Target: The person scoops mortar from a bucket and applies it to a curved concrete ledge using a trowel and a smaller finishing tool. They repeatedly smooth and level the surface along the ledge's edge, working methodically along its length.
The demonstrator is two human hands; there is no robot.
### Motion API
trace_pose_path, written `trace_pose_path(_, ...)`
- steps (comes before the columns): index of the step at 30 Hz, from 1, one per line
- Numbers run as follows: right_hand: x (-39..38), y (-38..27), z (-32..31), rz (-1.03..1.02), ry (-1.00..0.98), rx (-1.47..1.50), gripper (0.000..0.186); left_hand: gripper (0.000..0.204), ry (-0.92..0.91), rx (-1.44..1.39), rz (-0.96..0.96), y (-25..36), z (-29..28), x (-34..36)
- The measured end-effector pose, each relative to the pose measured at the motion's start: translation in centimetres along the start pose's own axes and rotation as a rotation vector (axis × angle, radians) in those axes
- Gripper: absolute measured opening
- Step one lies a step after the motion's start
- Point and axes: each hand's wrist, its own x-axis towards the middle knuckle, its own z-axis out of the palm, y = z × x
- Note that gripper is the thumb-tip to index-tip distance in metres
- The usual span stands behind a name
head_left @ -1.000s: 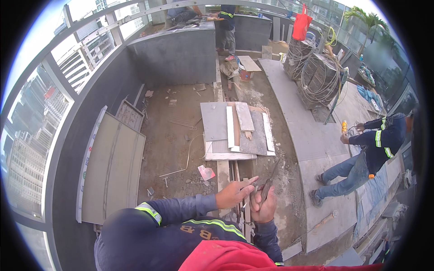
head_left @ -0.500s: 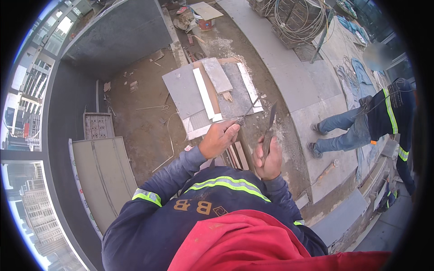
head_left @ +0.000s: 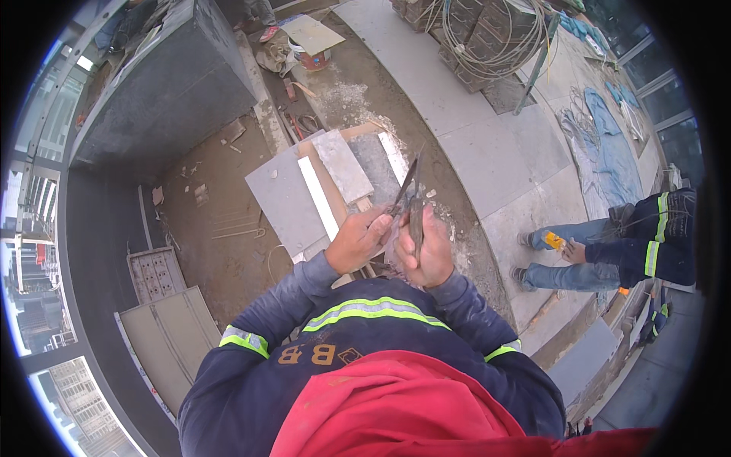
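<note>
In front of my chest, my left hand [head_left: 359, 239] and my right hand [head_left: 426, 247] are close together, both closed. My right hand grips a flat, narrow dusty tool [head_left: 416, 222], held upright. Between the left thumb and fingers is a thin dark tool [head_left: 397, 206] that slants up to the right. Dark narrow blades cross or overlap just above the fingertips, and I cannot tell whether they touch. The exact kind of either tool is unclear. Beyond the hands lie grey slabs [head_left: 276, 189], white strips [head_left: 317, 195] and a smaller pale slab [head_left: 342, 165].
A dark low wall [head_left: 164, 103] encloses the dirt floor at left, with a tan panel [head_left: 169, 339] against it. A bucket [head_left: 312, 59] stands ahead. At right a co-worker [head_left: 609, 244] holds something yellow. Coiled cable [head_left: 487, 42] lies on crates ahead right.
My right hand has moved left and the tools have come together with the left hand's. The view has shifted. The co-worker at right is now bent, with a hand and a yellow object showing.
</note>
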Motion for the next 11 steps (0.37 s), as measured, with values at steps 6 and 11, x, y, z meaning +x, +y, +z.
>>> trace_pose_path(6, 22.1, -10.9, -7.8, 0.094, 0.027, 0.304, 0.051, 0.055, 0.062, 0.092, -0.006, -1.0, -6.0, 21.6)
trace_pose_path(11, 34.0, -19.5, -8.6, 0.249, -0.232, 0.069, 0.053, 0.06, 0.207, 0.095, -0.13, 4.4, -11.9, 36.4)
